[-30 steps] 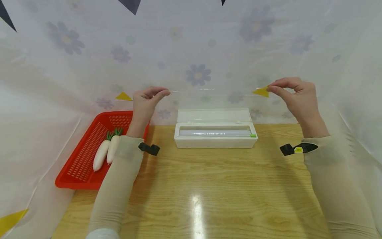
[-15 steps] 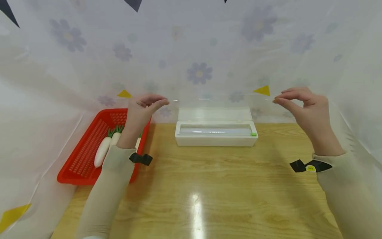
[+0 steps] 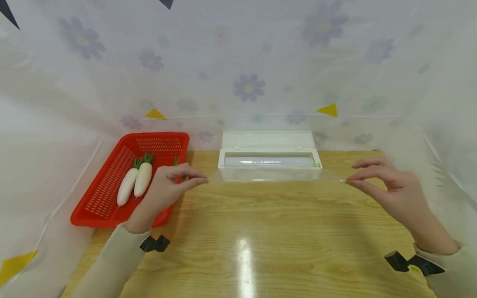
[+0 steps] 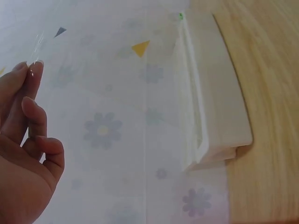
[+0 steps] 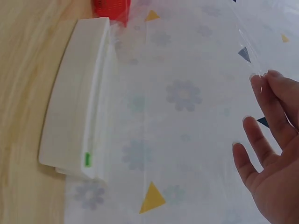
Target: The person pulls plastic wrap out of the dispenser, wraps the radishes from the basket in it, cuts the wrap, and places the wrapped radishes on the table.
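My left hand (image 3: 169,186) pinches one corner of a clear sheet of cling film (image 3: 242,175) between thumb and forefinger. My right hand (image 3: 396,190) pinches the opposite corner, its other fingers spread a little. The film's front edge spans between the hands above the table, just before a white cling film dispenser (image 3: 268,140) whose lid stands raised. Inside lies the film roll (image 3: 268,161), with a green slider (image 3: 317,164) at the right end. Fingertips meet on the film in the left wrist view and likewise in the right wrist view. Whether the sheet still joins the roll I cannot tell.
A red plastic basket (image 3: 100,225) stands left of the dispenser, partly behind my left hand. White radishes (image 3: 143,180) with green tops lie in it. The wooden table (image 3: 298,244) ends at a flowered sheet (image 3: 249,49) behind, and pale sheeting rises at both sides.
Both hands have come down from above the dispenser toward me, and the right has moved outward. The film's edge has come down with them. Basket and dispenser have stayed in place.
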Action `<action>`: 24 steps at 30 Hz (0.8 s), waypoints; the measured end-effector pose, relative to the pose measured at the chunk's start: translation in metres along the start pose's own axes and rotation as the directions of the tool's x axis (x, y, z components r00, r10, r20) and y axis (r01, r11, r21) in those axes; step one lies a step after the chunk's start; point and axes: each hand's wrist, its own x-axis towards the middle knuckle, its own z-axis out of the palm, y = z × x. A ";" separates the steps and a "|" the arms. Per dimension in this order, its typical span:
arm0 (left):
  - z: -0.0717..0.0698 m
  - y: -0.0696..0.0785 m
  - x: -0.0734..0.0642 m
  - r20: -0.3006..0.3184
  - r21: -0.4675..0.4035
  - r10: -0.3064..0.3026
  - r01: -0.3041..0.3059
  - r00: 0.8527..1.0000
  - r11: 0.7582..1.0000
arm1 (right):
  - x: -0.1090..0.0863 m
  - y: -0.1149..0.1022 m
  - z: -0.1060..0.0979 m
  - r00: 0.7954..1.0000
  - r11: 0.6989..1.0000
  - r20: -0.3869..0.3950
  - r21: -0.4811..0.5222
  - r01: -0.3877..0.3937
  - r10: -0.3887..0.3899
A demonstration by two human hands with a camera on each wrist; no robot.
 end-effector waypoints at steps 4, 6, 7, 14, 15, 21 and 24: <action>0.011 -0.013 -0.020 0.107 -0.010 0.087 -0.086 0.990 0.996 | -0.031 0.003 -0.001 0.994 0.999 0.109 -0.027 0.033 -0.030; 0.017 -0.020 -0.029 0.155 -0.027 0.119 -0.116 0.981 0.993 | -0.045 0.004 0.000 0.983 0.999 0.181 -0.045 0.024 -0.016; 0.019 -0.023 -0.033 0.178 -0.045 0.129 -0.123 0.975 0.991 | -0.051 0.006 0.003 0.977 0.999 0.210 -0.034 0.038 -0.031; 0.040 -0.054 -0.060 0.297 -0.078 0.165 -0.148 0.940 0.986 | -0.092 0.029 0.033 0.927 0.976 0.321 0.156 0.149 -0.193; 0.043 -0.059 -0.064 0.319 -0.055 0.164 -0.154 0.934 0.986 | -0.097 0.032 0.038 0.921 0.975 0.334 0.161 0.154 -0.201; 0.063 -0.081 -0.079 0.437 0.205 0.215 -0.329 0.873 0.922 | -0.126 0.054 0.059 0.889 0.990 0.436 0.040 0.134 -0.137; 0.073 -0.089 -0.083 0.487 0.284 0.205 -0.377 0.849 0.882 | -0.137 0.069 0.069 0.879 0.977 0.443 -0.028 0.213 -0.179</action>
